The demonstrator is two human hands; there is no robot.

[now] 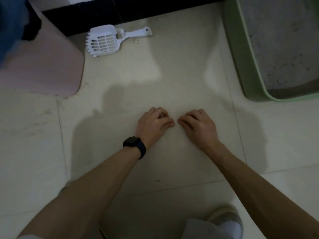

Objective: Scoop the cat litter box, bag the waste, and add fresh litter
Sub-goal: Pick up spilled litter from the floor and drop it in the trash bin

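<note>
At the bottom of the frame your forearms reach out over a pale tiled floor point(172, 66). At centre, your left hand point(153, 125) and right hand point(198, 125) hover side by side, fingertips nearly meeting, fingers curled in, nothing visible in either. Further off lie a white scoop point(107, 41) at upper left of centre and a green litter box point(236, 54) at upper right, holding grey litter point(279, 40).

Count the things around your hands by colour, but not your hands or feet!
White: 1, the scoop
Green: 1, the litter box
Pink: 1, a pink thing with a rounded corner
Blue: 1, a blue thing, too blurred to name
Total: 4
</note>
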